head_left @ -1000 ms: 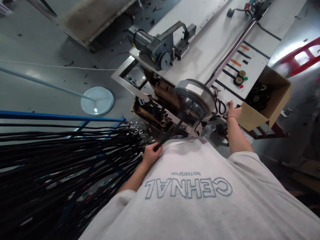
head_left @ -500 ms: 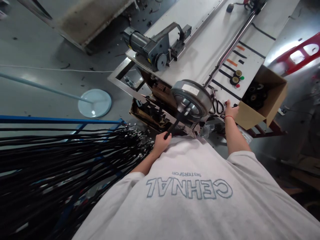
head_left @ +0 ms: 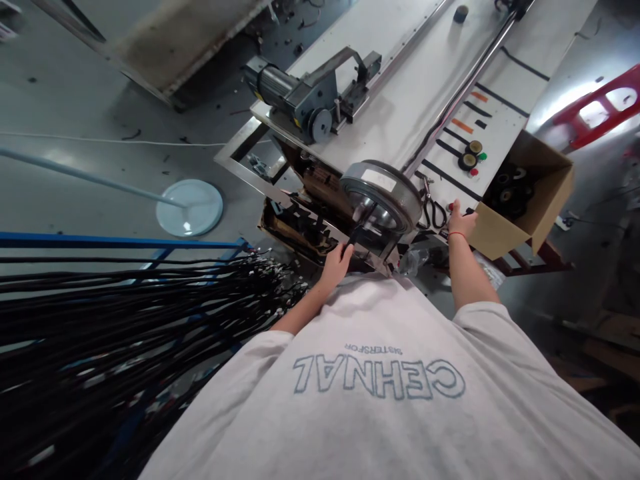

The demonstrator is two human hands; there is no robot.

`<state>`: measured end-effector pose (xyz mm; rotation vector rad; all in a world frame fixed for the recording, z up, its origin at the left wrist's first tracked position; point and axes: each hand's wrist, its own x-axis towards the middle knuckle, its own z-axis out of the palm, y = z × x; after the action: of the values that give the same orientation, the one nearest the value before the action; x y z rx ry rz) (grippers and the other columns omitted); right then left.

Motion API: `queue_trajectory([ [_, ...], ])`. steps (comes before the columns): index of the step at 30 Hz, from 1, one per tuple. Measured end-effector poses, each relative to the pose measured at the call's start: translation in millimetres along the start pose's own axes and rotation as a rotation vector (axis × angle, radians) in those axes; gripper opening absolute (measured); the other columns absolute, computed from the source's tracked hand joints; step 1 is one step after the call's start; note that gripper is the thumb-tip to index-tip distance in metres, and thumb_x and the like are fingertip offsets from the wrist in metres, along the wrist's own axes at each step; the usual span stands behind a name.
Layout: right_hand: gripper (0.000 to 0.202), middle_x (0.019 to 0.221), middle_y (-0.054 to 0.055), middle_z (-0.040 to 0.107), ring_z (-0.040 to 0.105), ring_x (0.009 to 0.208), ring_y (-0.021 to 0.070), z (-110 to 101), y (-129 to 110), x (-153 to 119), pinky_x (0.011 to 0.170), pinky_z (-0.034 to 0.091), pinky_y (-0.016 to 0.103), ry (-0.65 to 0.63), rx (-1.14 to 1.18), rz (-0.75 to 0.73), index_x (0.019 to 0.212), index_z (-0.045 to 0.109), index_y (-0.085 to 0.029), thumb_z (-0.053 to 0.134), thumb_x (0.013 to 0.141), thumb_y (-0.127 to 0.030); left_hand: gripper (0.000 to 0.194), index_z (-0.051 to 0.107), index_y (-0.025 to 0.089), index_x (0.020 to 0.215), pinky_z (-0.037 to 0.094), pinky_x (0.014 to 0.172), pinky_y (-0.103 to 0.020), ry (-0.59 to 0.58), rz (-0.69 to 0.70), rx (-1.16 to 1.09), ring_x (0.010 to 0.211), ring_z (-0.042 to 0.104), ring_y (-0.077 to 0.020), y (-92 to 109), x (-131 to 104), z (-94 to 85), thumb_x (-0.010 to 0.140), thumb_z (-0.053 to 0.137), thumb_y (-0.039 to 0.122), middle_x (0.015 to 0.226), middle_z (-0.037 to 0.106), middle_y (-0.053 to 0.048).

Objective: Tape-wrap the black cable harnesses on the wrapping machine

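Note:
My left hand (head_left: 336, 265) is closed on the end of a black cable (head_left: 364, 223), just below a round metal drum (head_left: 384, 193) with a white label. The cable runs from my fingers into the drum's hollow middle. At the table's near edge, my right hand (head_left: 461, 221) has its index finger stretched out on a red button (head_left: 451, 207) and its thumb apart. Black-handled scissors (head_left: 434, 208) lie between the drum and my right hand. A long metal rail (head_left: 463, 93) leads away from the drum across the white table (head_left: 395, 117).
A motor unit (head_left: 295, 93) stands on the table's left part. Two tape rolls (head_left: 470, 155) lie near the drum. On the right is a cardboard box (head_left: 550, 200) of black parts. Many black cables (head_left: 150, 313) hang on a blue rack at the left.
My left hand has moved up and right, closer to the drum, and less cable shows between them. The dark cable bits near the table's far end have shifted mostly out of view. My right hand stays put.

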<state>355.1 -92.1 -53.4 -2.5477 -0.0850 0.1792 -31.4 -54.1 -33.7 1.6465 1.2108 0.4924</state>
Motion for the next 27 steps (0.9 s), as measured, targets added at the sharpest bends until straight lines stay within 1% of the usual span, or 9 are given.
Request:
queue_trajectory([
  [5, 0.064, 0.126, 0.022, 0.062, 0.058, 0.125, 0.0342, -2, -3, -2, 0.106, 0.043, 0.051, -0.014, -0.023, 0.014, 0.123, 0.05, -0.013, 0.056, 0.088, -0.066, 0.037, 0.057, 0.018, 0.08, 0.043, 0.068, -0.026, -0.047, -0.003, -0.007, 0.065, 0.055, -0.0143, 2, -2, 6.5, 0.099, 0.039, 0.045, 0.068, 0.058, -0.001],
  [9, 0.064, 0.126, 0.022, 0.061, 0.058, 0.125, 0.0337, -3, -4, -3, 0.105, 0.044, 0.051, -0.021, -0.023, 0.016, 0.122, 0.05, -0.014, 0.053, 0.088, -0.068, 0.047, 0.057, 0.018, 0.08, 0.041, 0.063, -0.027, -0.009, -0.065, -0.18, 0.061, 0.048, -0.0136, 4, 2, 5.8, 0.095, 0.041, 0.06, 0.063, 0.051, 0.0],
  [11, 0.063, 0.126, 0.021, 0.061, 0.058, 0.124, 0.0334, -2, -3, -2, 0.105, 0.044, 0.05, -0.016, -0.014, 0.016, 0.121, 0.05, -0.014, 0.054, 0.088, -0.068, 0.052, 0.059, 0.018, 0.084, 0.038, 0.054, -0.025, -0.165, -0.184, -0.38, 0.055, 0.041, -0.0119, 4, 8, -5.1, 0.092, 0.041, 0.066, 0.061, 0.045, 0.002],
  [15, 0.062, 0.127, 0.02, 0.062, 0.059, 0.123, 0.0328, 0, -1, 0, 0.106, 0.043, 0.05, -0.009, 0.004, 0.016, 0.121, 0.05, -0.015, 0.054, 0.088, -0.068, 0.053, 0.065, 0.018, 0.099, 0.02, 0.037, -0.022, -0.637, -0.465, -0.723, 0.045, 0.024, -0.0093, 0, 15, -31.7, 0.091, 0.042, 0.066, 0.062, 0.039, 0.001],
  [17, 0.062, 0.127, 0.021, 0.062, 0.059, 0.123, 0.0331, 0, 0, 1, 0.106, 0.043, 0.05, -0.007, 0.002, 0.021, 0.121, 0.05, -0.015, 0.055, 0.087, -0.067, 0.049, 0.066, 0.02, 0.101, 0.013, 0.034, -0.022, -0.704, -0.503, -0.741, 0.042, 0.013, -0.0088, 0, 12, -36.4, 0.093, 0.041, 0.061, 0.058, 0.031, 0.004],
  [20, 0.061, 0.127, 0.021, 0.062, 0.06, 0.123, 0.0336, 0, 0, 1, 0.105, 0.044, 0.05, -0.007, -0.01, 0.023, 0.121, 0.05, -0.014, 0.056, 0.088, -0.065, 0.041, 0.065, 0.019, 0.1, 0.019, 0.036, -0.021, -0.635, -0.385, -0.564, 0.042, 0.017, -0.0086, 4, 3, -35.0, 0.094, 0.045, 0.054, 0.056, 0.03, 0.005],
  [23, 0.059, 0.127, 0.022, 0.061, 0.059, 0.123, 0.0333, -1, -2, 0, 0.105, 0.044, 0.05, -0.003, -0.024, 0.016, 0.122, 0.05, -0.014, 0.055, 0.09, -0.063, 0.032, 0.066, 0.018, 0.106, 0.038, 0.051, -0.022, -0.357, -0.11, -0.153, 0.05, 0.041, -0.011, 10, -6, -36.7, 0.095, 0.05, 0.044, 0.063, 0.05, 0.001],
  [25, 0.057, 0.127, 0.022, 0.061, 0.059, 0.124, 0.0334, -2, -3, 0, 0.105, 0.044, 0.05, 0.0, -0.03, 0.01, 0.122, 0.05, -0.014, 0.054, 0.09, -0.061, 0.031, 0.066, 0.018, 0.115, 0.044, 0.065, -0.024, -0.179, 0.019, 0.096, 0.061, 0.054, -0.014, 14, -12, -39.5, 0.095, 0.05, 0.036, 0.07, 0.06, -0.001],
  [27, 0.056, 0.126, 0.022, 0.062, 0.058, 0.124, 0.0336, -3, -4, -1, 0.105, 0.044, 0.05, 0.0, -0.034, 0.011, 0.121, 0.05, -0.014, 0.054, 0.091, -0.061, 0.035, 0.062, 0.019, 0.125, 0.045, 0.073, -0.025, -0.119, 0.063, 0.207, 0.069, 0.06, -0.016, 16, -18, -39.8, 0.096, 0.048, 0.033, 0.075, 0.066, -0.001],
])
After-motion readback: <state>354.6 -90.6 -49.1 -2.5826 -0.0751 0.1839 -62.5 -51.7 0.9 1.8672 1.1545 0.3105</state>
